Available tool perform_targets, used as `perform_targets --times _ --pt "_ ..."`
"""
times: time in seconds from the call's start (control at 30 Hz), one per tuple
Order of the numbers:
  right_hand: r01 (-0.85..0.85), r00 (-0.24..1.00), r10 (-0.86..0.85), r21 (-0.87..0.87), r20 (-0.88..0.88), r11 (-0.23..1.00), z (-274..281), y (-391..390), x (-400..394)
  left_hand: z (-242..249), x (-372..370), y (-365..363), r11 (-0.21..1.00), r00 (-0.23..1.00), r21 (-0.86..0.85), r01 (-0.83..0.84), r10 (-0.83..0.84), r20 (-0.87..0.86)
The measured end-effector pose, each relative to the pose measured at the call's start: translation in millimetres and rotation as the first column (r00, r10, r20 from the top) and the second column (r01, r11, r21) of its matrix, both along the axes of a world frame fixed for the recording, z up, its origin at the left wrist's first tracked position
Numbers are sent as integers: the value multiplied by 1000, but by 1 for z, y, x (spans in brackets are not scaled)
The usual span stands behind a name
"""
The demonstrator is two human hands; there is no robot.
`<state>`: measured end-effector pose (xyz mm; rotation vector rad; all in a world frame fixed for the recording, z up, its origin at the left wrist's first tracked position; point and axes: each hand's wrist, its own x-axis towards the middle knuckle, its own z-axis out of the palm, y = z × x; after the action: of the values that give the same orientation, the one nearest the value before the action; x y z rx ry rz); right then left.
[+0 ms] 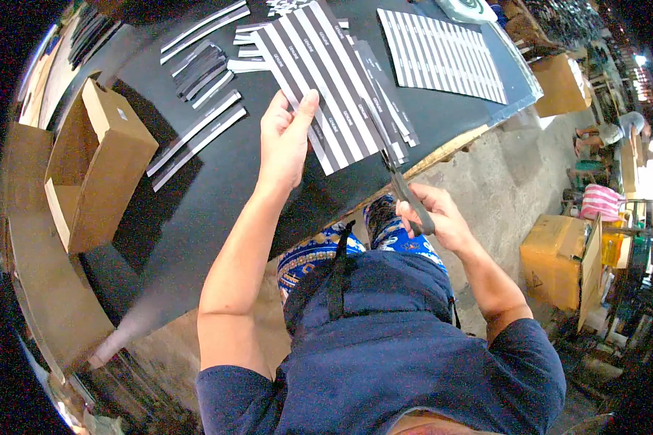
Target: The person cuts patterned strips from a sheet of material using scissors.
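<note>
My left hand (pixel 286 134) pinches the left edge of a black-and-white striped sheet (pixel 319 80), thumb on top, holding it above the dark table (pixel 218 196). In my right hand (pixel 435 217) are black-handled scissors (pixel 406 192), whose blades meet the sheet's lower right corner. How far the blades are apart cannot be made out. Cut strips (pixel 384 94) lie beneath and beside the sheet's right edge. More strips (pixel 199 138) and a small bundle of dark strips (pixel 199 70) rest on the table left of my left hand.
Another striped sheet (pixel 442 58) lies at the table's right. An open cardboard box (pixel 116 167) stands at the left. Beyond the table's right edge are cardboard boxes (pixel 551 254) on the floor and a person (pixel 609 133) in the background.
</note>
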<state>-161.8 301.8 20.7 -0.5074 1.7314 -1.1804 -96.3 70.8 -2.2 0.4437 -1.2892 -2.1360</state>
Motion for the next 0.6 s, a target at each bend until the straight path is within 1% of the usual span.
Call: perform_targets --times 0.03,0.13,0.27,0.33,0.6 --pt "3 1000 -3 -38 7 999 -2 -1 -1 1 0 2 1000 999 9 23 -23 24" --pt "11 998 -13 -35 -54 999 -3 -7 -5 3 1 6 998 997 24 58 -59 47" --pt "7 999 -11 -99 -45 995 -2 -15 -9 -1 -1 8 998 997 17 63 -64 34" --pt "10 999 -15 -132 -37 991 -4 -16 -12 1 0 9 997 997 54 64 -65 32" --pt "18 998 -23 -103 -55 995 -2 -17 -12 -2 -1 7 995 998 76 61 -60 -7"
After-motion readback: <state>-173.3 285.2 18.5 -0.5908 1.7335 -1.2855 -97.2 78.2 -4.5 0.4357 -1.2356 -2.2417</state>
